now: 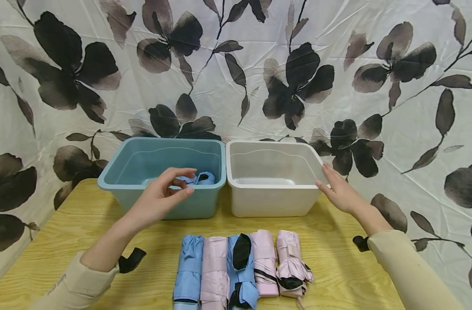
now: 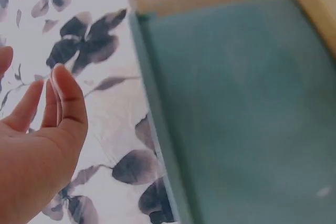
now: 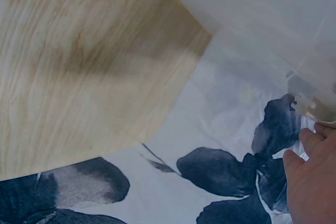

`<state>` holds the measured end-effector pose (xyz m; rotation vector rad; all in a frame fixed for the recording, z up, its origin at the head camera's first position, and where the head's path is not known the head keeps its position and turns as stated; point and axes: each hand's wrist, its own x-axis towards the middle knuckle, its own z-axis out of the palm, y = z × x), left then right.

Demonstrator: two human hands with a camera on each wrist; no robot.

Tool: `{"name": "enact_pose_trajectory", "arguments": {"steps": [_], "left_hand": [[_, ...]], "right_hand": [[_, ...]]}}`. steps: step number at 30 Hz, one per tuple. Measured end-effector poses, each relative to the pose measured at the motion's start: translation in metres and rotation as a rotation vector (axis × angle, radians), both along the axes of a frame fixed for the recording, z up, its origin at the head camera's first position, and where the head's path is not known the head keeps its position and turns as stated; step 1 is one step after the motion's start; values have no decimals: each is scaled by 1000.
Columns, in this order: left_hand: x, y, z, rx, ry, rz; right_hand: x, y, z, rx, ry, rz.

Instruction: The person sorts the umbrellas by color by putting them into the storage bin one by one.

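My left hand (image 1: 168, 189) hovers over the front rim of a blue-green plastic bin (image 1: 199, 204), its fingers loosely bent with a gap to the thumb and nothing between them. Inside that bin, a blue folded umbrella (image 1: 206, 178) shows partly behind the fingers. On the right, my right hand (image 1: 338, 191) rests with extended fingers at the right rim of a white plastic bin (image 1: 271, 202). In front of the bins lie a blue folded umbrella (image 1: 189, 267), a pink one (image 1: 214, 269), a blue one with black parts (image 1: 249, 269) and two more pink ones (image 1: 264, 254) (image 1: 288, 249).
Both bins stand side by side at the back of a wood-grain table (image 1: 336, 267). Behind them hangs a white cloth (image 1: 236, 107) with dark flowers. Black straps (image 1: 132, 260) sit at the wrists.
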<state>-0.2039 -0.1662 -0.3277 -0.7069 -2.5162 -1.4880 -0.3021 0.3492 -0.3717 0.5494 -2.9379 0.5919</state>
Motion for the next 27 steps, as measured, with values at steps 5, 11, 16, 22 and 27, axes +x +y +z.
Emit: {"name": "enact_pose_trajectory", "arguments": {"steps": [5,11,16,22,27], "left_hand": [[21,2,-30,28,28,17],[38,3,-73,35,22,0],[44,-1,-103,-49,-55,4],[46,-2,-123,-231,-176,23],[47,0,-130,-361,-245,20]], "right_hand": [[0,2,0,-5,-4,-5],[1,2,1,-9,-8,-5],[2,-1,2,-1,-12,-8],[2,-1,1,1,-13,-13],[1,0,0,-5,-14,-15]]}}
